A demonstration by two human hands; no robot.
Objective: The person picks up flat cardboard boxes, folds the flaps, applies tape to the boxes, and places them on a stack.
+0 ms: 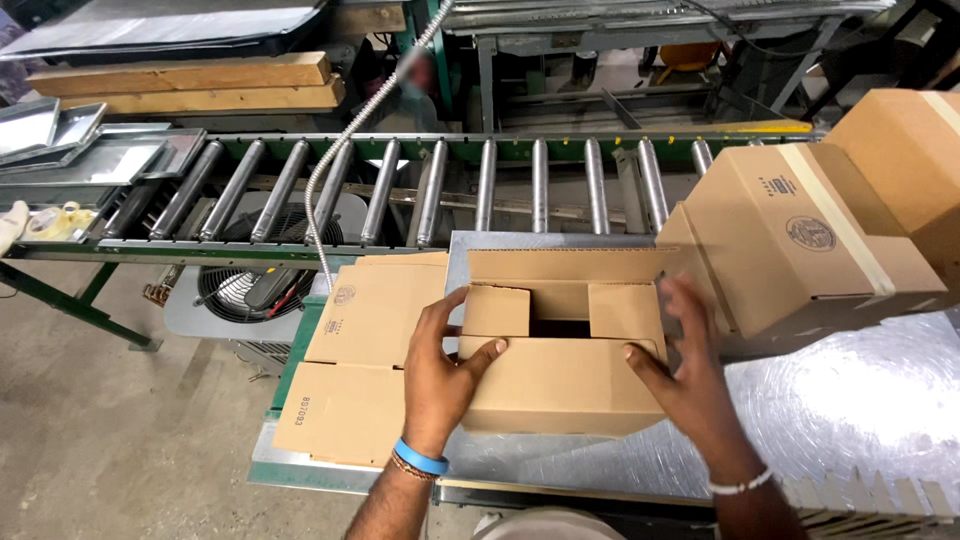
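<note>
A brown cardboard box [555,385] stands on the metal table [850,410] in front of me, its top flaps partly folded in and a dark gap left in the middle. My left hand [440,375] grips the box's left end, thumb pressed on the near flap. My right hand [690,370] holds the right end, fingers spread over the side and thumb on the near flap. A blue band is on my left wrist, a white bead bracelet on my right.
Flat unfolded cartons [365,330] lie left of the box. Two taped boxes [800,235] sit at the right. A roller conveyor [430,185] runs across behind, with metal trays [90,150], wooden beams, a flexible metal hose and a fan unit below.
</note>
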